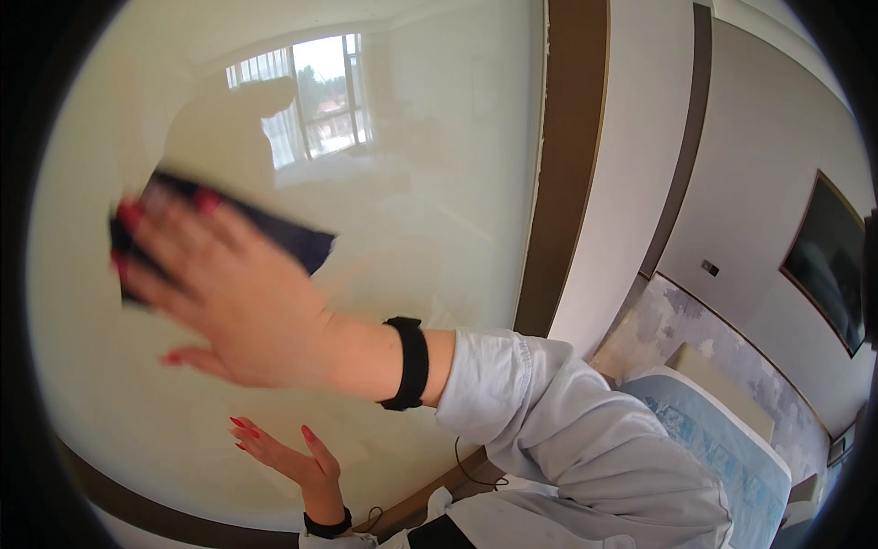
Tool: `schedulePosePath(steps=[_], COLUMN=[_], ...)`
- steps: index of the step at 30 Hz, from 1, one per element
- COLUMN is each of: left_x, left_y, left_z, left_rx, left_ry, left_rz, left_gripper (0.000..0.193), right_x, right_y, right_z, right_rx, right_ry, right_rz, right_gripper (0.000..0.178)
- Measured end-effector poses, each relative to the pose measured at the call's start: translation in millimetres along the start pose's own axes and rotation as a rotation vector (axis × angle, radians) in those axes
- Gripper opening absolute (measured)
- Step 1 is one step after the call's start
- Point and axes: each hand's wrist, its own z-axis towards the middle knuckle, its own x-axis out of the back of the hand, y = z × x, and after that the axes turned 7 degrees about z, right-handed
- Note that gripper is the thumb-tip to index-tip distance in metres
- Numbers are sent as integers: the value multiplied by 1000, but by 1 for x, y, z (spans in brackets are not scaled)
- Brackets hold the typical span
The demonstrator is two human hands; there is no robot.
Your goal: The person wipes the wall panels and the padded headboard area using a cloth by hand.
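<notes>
A dark navy cloth lies against a large glossy cream panel. My right hand, slightly blurred, spreads flat over the cloth's left part and holds it pressed to the panel, with the red-nailed fingers pointing up and left. Part of the cloth is hidden beneath this hand. Lower down, my left hand is open and holds nothing. Its fingers are apart and it is near the panel's lower part; whether it touches the surface I cannot tell. Each wrist wears a black band.
A brown frame strip borders the panel on the right. A thin dark cable hangs near the lower edge. To the right are a bed with a blue cover and a wall-mounted screen. A window's reflection shows in the panel.
</notes>
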Motion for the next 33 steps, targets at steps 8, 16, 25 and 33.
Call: schedulePosePath(steps=[8, 16, 25, 33], left_x=[-5, -14, -20, -24], left_y=[-11, -21, -26, -4], left_z=[-3, 4, 3, 15], left_rx=[72, -57, -57, 434], left_ry=[14, 47, 109, 216], left_rz=[16, 194, 286, -531], left_gripper=[74, 71, 70, 69], right_x=[55, 123, 36, -55], right_y=[52, 115, 48, -49], right_z=[-66, -145, -120, -56], right_rx=[1, -341, -590, -242], right_ry=[-103, 197, 312, -36], right_rz=[-267, -504, -476, -32], right_gripper=[70, 68, 87, 71])
